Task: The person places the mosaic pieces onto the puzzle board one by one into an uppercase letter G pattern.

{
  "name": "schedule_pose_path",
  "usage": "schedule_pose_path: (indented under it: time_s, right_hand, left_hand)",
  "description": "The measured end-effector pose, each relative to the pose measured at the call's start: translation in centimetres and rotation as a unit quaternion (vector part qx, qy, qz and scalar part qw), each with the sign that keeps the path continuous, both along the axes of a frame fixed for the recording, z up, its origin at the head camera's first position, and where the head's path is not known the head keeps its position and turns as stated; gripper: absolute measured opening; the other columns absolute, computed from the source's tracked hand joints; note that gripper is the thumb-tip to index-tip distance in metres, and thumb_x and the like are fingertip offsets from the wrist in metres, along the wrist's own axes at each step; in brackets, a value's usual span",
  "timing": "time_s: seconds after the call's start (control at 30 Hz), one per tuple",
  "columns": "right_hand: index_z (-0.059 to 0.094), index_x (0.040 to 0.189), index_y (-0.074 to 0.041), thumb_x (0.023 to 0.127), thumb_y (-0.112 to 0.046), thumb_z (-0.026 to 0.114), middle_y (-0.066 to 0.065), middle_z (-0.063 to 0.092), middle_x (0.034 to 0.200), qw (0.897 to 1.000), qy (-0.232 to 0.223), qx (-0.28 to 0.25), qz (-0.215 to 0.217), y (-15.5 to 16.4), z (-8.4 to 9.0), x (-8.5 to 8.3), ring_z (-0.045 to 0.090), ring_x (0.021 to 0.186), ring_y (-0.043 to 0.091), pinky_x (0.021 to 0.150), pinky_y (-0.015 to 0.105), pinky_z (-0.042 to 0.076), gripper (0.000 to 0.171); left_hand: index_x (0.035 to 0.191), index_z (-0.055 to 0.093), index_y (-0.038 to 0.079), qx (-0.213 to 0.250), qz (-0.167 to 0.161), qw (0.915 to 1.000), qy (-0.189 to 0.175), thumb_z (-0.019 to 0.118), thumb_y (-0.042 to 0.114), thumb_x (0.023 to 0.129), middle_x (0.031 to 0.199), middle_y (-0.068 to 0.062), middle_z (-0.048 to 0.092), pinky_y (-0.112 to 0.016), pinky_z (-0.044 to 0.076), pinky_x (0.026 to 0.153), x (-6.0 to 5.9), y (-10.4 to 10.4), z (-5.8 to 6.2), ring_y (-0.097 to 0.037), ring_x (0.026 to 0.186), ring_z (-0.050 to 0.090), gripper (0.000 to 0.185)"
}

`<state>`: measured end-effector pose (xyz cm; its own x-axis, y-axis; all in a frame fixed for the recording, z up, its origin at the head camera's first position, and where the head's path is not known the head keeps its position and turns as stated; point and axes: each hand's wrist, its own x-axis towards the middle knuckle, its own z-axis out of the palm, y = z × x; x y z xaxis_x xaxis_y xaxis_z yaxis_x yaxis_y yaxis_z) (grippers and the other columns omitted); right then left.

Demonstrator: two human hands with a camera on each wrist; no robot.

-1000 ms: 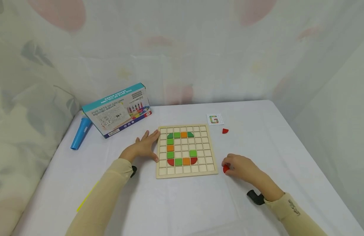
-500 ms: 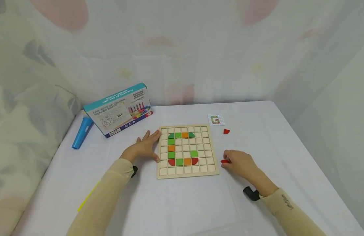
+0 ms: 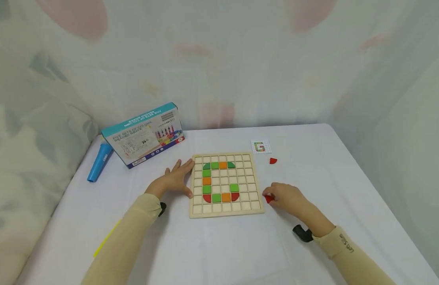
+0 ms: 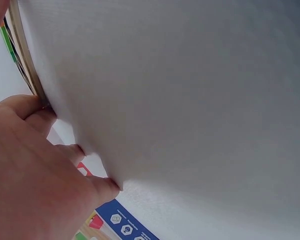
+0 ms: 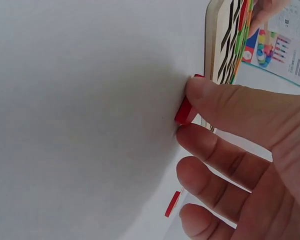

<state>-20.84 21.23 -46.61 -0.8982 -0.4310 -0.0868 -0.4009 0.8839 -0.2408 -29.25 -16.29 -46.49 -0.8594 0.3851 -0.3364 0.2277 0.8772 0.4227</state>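
Square pale-wood grid board (image 3: 225,185) lies flat on white cloth-covered surface (image 3: 219,245); used as landmark below.

Left hand (image 3: 173,180) rests at board's left edge, grip spread, fingers straight, fingertips (image 4: 110,186) on the cloth & thumb against the board rim. Holds nothing.

Right hand (image 3: 287,198) just off board's lower-right corner, grip pinching a small red wooden quarter-round tile (image 5: 186,111) btw thumb & forefinger. Tile sits at or just above the cloth, right beside board's right rim, not yet over any cell.

On board: coloured tiles form most of a letter G. Top row w/ dark-green curved corners, green & orange squares; left column of green/orange/green; bottom row red corner, green, orange, red corner; one green square (image 3: 234,187) above the bottom-right corner. Rest of cells bare wood.

Small pattern card w/ a G (image 3: 260,146) lies beyond board's upper-right corner. Second red quarter-round tile (image 3: 273,160) loose on cloth right of board's top edge.

Progress, by my read: G nearly complete vs card; looks like two red pieces left, the pinched one & the loose one. Which cells they fill: card too small to tell.

Left of board: teal-and-white cardboard toy box (image 3: 142,134), blue plastic tube (image 3: 98,162) further left. Yellow strip (image 3: 105,238) near left sleeve.
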Motion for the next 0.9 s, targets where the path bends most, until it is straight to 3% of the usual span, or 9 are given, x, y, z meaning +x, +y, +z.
schedule_pose_path:
  time_s: [0.17, 0.33, 0.53, 0.7, 0.9]
  right_hand:
    - [0.068, 0.095, -0.016, 0.076, -0.014, 0.073, -0.008, 0.050, 0.074, 1.000, 0.003, 0.013, -0.008, -0.5, -0.1, 0.1, 0.045, 0.064, 0.008, 0.055, 0.023, 0.041, 0.020]
    - [0.065, 0.091, -0.013, 0.076, -0.013, 0.071, -0.008, 0.051, 0.073, 0.999, 0.035, 0.010, -0.017, -0.8, 0.0, -0.5, 0.045, 0.062, 0.009, 0.054, 0.022, 0.041, 0.016]
    - [0.064, 0.090, -0.011, 0.075, -0.014, 0.072, -0.006, 0.053, 0.071, 0.996, 0.080, -0.022, -0.019, -1.9, 1.7, -2.1, 0.046, 0.061, 0.009, 0.050, 0.021, 0.039, 0.017]
    - [0.065, 0.094, -0.011, 0.076, -0.018, 0.073, -0.005, 0.057, 0.076, 0.996, 0.078, -0.037, -0.017, -4.4, 3.0, -3.5, 0.049, 0.063, 0.009, 0.050, 0.021, 0.041, 0.021]
    - [0.066, 0.101, -0.011, 0.079, -0.024, 0.072, -0.006, 0.054, 0.074, 0.999, 0.050, -0.022, -0.001, -8.0, 2.4, -5.2, 0.049, 0.065, 0.010, 0.052, 0.023, 0.041, 0.027]
  left_hand:
    - [0.150, 0.010, 0.015, 0.006, 0.004, 1.0000, -0.005, 0.085, 0.042, 0.053, 0.156, -0.005, 0.001, -0.068, -0.007, 0.101, 0.3, 0.1, -0.2, -0.037, 0.139, -0.012, 0.125]
    - [0.150, 0.010, 0.015, 0.006, 0.007, 1.0000, -0.002, 0.085, 0.042, 0.053, 0.156, -0.004, 0.002, -0.068, -0.007, 0.101, 0.3, 0.1, -0.1, -0.036, 0.139, -0.011, 0.125]
    - [0.150, 0.008, 0.017, -0.001, 0.006, 1.0000, -0.003, 0.084, 0.043, 0.054, 0.156, -0.002, 0.000, -0.067, -0.007, 0.101, 0.2, -0.1, -0.3, -0.034, 0.139, -0.013, 0.125]
    - [0.150, 0.008, 0.016, -0.001, 0.003, 1.0000, 0.000, 0.084, 0.043, 0.055, 0.156, -0.003, 0.000, -0.068, -0.007, 0.101, 0.2, -0.1, -0.1, -0.035, 0.139, -0.013, 0.124]
    - [0.149, 0.011, 0.014, 0.010, 0.001, 0.9999, 0.003, 0.085, 0.040, 0.055, 0.156, -0.005, 0.002, -0.069, -0.006, 0.100, 0.5, -0.1, 0.1, -0.037, 0.138, -0.011, 0.123]
